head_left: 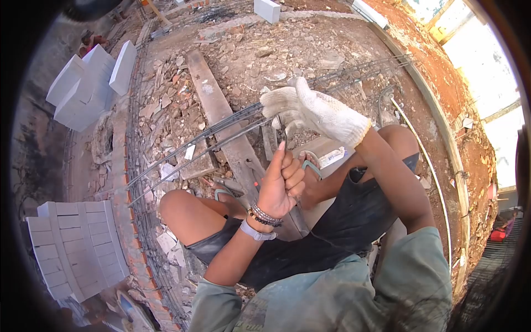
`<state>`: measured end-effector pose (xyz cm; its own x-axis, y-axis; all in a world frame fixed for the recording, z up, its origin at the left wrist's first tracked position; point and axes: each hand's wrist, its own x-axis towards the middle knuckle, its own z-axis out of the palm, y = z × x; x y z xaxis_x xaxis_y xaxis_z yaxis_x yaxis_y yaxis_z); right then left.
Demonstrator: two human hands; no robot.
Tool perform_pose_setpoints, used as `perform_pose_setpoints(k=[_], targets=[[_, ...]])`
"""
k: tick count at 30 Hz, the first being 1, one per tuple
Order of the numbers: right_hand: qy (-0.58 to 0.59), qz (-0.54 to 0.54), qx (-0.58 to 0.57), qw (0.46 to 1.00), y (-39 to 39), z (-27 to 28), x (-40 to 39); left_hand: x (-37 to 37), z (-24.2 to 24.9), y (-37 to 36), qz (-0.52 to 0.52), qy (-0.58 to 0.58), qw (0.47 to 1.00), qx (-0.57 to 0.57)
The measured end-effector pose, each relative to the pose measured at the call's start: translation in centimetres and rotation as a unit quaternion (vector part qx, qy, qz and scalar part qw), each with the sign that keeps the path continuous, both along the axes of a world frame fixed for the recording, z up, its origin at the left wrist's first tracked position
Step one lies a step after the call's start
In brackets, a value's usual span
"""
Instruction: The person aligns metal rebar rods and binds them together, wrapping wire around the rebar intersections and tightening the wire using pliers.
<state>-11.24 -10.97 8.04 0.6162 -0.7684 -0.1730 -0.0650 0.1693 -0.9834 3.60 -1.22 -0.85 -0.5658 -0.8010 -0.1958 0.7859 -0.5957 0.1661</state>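
My left hand (285,185), bare with bracelets and a watch on the wrist, is closed in a fist with the thumb pointing up. A thin dark metal tool (284,133) sticks out of its top towards the bars; its kind is hard to tell. My right hand (315,110) wears a white knitted glove and curls its fingers at the long steel reinforcing bars (221,126), which run diagonally across in front of me. The glove hides the bars where it meets them. A dusty wooden plank (213,97) passes under the bars.
Broken bricks and rubble (249,66) cover the ground. White blocks (91,83) stand at the upper left, and a stack of pale blocks (80,243) at the lower left. More bars (135,110) lie along a low brick edge. A pale pipe (428,160) curves along the right.
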Motion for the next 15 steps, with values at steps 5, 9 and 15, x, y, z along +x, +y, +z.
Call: perform_pose_setpoints(k=[5,9,15], targets=[[-0.104,0.095,-0.030,0.990,-0.3,-3.6,-1.6,0.2,-0.4,0.1,-0.047,0.062,0.997,0.006],[-0.126,0.141,-0.048,0.981,-0.6,-3.4,-0.8,0.0,-0.4,0.3,-0.092,0.080,0.993,0.005],[0.043,0.005,-0.130,0.991,-0.1,-1.4,0.4,-0.1,-0.5,0.1,-0.040,0.052,0.998,0.008]])
